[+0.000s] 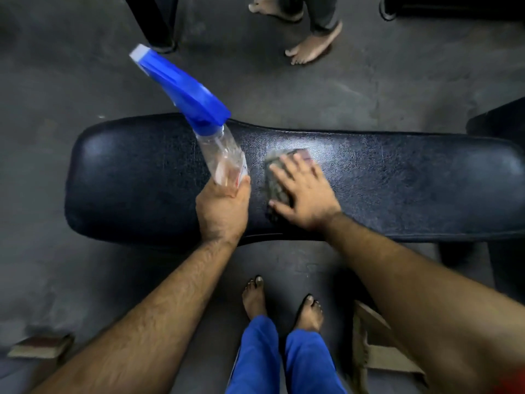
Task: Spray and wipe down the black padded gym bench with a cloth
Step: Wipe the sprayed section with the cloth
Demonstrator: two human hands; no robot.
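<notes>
Black padded bench [397,180] lying crosswise in view, with both hands working at its middle.

Black vinyl of the bench is showing a cracked, grained texture and a pale sheen near the centre; the pad is spanning from left to right above a grey floor [71,237], and the person's bare feet [255,300] are standing just beside its near edge. The spray bottle [224,157], clear-bodied with a blue trigger head and a white nozzle tip, is tilting up and away to the left; the left hand [221,211] is closing around its base, over the bench. The right hand [301,191] is lying flat with fingers spread, pressing a dark, blurred cloth [274,180] against the pad. The cloth is showing beyond the fingertips and along the hand's left side.
</notes>
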